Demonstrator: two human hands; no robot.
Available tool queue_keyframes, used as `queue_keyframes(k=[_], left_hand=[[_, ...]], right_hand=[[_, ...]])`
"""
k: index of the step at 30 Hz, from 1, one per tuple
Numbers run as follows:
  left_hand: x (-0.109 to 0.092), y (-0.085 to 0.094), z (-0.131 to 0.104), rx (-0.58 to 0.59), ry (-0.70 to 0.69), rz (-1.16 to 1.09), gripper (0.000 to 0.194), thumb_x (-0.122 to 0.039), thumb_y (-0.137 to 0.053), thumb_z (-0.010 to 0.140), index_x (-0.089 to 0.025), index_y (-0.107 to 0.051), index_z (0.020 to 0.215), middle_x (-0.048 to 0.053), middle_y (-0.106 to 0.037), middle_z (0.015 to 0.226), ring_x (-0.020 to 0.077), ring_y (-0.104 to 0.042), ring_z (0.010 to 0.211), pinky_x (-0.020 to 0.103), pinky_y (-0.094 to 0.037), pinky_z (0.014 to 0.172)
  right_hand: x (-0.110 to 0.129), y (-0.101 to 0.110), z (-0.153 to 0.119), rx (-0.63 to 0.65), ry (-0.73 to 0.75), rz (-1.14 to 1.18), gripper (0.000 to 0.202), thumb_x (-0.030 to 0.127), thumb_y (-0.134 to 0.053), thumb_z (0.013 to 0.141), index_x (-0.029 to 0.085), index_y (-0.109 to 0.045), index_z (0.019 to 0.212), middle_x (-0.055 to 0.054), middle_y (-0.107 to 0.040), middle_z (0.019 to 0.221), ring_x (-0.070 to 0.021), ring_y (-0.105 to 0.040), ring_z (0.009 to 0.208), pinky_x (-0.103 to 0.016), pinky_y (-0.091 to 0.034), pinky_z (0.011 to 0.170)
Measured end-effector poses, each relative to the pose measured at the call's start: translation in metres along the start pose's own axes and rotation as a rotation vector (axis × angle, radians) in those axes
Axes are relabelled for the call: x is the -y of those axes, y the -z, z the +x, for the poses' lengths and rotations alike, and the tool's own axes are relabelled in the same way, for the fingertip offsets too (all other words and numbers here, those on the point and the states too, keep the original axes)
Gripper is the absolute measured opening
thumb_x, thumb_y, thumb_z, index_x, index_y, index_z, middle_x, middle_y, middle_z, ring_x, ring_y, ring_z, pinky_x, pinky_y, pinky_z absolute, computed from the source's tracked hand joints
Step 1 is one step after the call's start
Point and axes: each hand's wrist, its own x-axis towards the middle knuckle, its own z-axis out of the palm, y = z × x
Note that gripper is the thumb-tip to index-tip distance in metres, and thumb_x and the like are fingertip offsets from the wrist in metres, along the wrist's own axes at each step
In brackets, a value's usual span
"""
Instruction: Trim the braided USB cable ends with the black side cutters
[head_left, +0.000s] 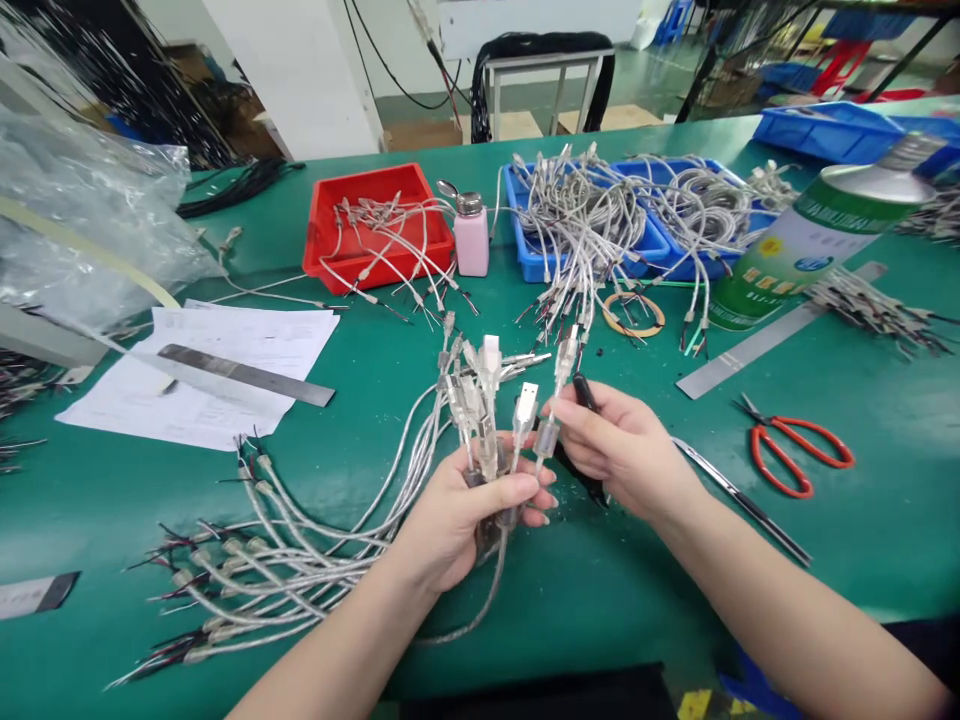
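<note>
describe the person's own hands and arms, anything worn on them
The left hand and right hand are bare: no gloves, rings, watch or bracelet show. Both forearms are uncovered where they show, with no clear sleeve. Whether the dark area at the right edge is a cuff, I can't tell.

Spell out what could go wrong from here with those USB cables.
One: the left hand grips several USB plugs at once, so one might slip out of the bunch.

Two: the right hand has a black pen-like tool in it while pinching a single USB cable, so the tool could scrape or mark it.

Three: the exposed wire ends fan out loosely on the table and might tangle or bend if the bundle is pulled.
</note>
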Motion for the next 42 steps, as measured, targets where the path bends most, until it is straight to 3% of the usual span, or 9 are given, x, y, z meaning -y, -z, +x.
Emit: queue_keyframes(k=[5,10,13,16,19,24,29,36,42], left_hand=[[0.001,0.0,0.001,-0.138,-0.037,-0.001,0.031,-0.013,-0.08,0.071,-0.014,-0.061,0.096,0.004,-0.073,0.074,0.0089,-0.064,0.056,0.014,-0.05,0.049],[0.006,0.0,0.004,-0.149,-0.105,0.047,0.031,-0.016,-0.082,0.069,-0.014,-0.062,0.092,0.0,-0.068,0.061,0.0081,-0.061,0.052,0.014,-0.047,0.047],[0.008,0.0,0.004,-0.178,-0.122,0.075,0.029,-0.017,-0.081,0.069,-0.014,-0.06,0.089,-0.002,-0.064,0.055,0.0076,-0.058,0.049,0.014,-0.044,0.045],[0.008,-0.001,0.002,-0.174,-0.11,0.143,0.028,-0.018,-0.081,0.069,-0.013,-0.061,0.087,-0.002,-0.062,0.052,0.0069,-0.054,0.046,0.014,-0.041,0.045],[0.006,-0.003,0.001,-0.142,-0.092,0.196,0.025,-0.022,-0.08,0.071,-0.013,-0.063,0.086,-0.001,-0.062,0.053,0.0066,-0.053,0.047,0.014,-0.041,0.047],[0.005,-0.004,-0.001,-0.175,-0.144,0.193,0.026,-0.022,-0.081,0.07,-0.014,-0.064,0.088,-0.002,-0.062,0.053,0.0068,-0.052,0.047,0.014,-0.039,0.046],[0.004,-0.004,-0.003,-0.12,-0.105,0.197,0.02,-0.02,-0.078,0.074,-0.012,-0.065,0.086,0.004,-0.071,0.066,0.0068,-0.056,0.048,0.015,-0.043,0.048],[-0.002,-0.004,-0.003,0.005,-0.071,0.147,0.014,-0.018,-0.073,0.079,-0.009,-0.064,0.087,0.005,-0.071,0.07,0.0072,-0.059,0.051,0.016,-0.047,0.05],[0.002,-0.006,-0.002,-0.057,-0.052,0.116,0.021,-0.018,-0.079,0.073,-0.012,-0.065,0.088,0.006,-0.074,0.076,0.0097,-0.063,0.057,0.017,-0.05,0.053]], right_hand=[[0.007,0.005,-0.005,0.041,0.001,-0.111,0.031,0.048,-0.049,0.1,0.018,-0.052,0.099,0.005,-0.043,0.062,-0.0069,-0.029,0.046,-0.019,-0.019,0.039],[0.009,0.001,-0.017,0.276,-0.023,-0.397,0.03,0.036,-0.04,0.105,0.021,-0.037,0.13,0.004,-0.052,0.073,-0.0093,-0.047,0.063,-0.019,-0.037,0.057],[0.006,-0.003,-0.019,0.327,0.028,-0.496,0.025,0.029,-0.037,0.105,0.02,-0.034,0.128,0.0,-0.061,0.086,-0.0121,-0.057,0.081,-0.023,-0.042,0.072],[0.006,-0.001,-0.016,0.206,0.159,-0.661,0.016,0.029,-0.035,0.105,0.019,-0.047,0.109,0.0,-0.058,0.081,-0.0132,-0.054,0.072,-0.025,-0.039,0.066],[0.009,0.005,-0.014,0.101,0.195,-0.737,0.029,0.036,-0.034,0.105,0.019,-0.048,0.086,0.0,-0.05,0.073,-0.0127,-0.044,0.062,-0.026,-0.033,0.058],[0.014,0.007,-0.017,0.332,0.04,-0.553,0.02,0.037,-0.036,0.105,0.02,-0.04,0.116,-0.002,-0.059,0.086,-0.0139,-0.052,0.071,-0.026,-0.038,0.064],[0.009,0.006,-0.014,0.131,0.17,-0.676,0.029,0.038,-0.036,0.105,0.018,-0.05,0.089,-0.001,-0.048,0.074,-0.0123,-0.043,0.062,-0.025,-0.034,0.056],[0.006,0.006,-0.004,0.045,-0.036,0.018,0.026,0.042,-0.063,0.092,0.017,-0.054,0.093,0.008,-0.024,0.061,-0.0061,-0.017,0.047,-0.019,-0.013,0.04],[-0.001,0.003,-0.005,-0.088,0.067,-0.138,0.029,0.044,-0.063,0.092,0.018,-0.053,0.084,0.007,-0.029,0.058,-0.0071,-0.022,0.048,-0.02,-0.017,0.042]])
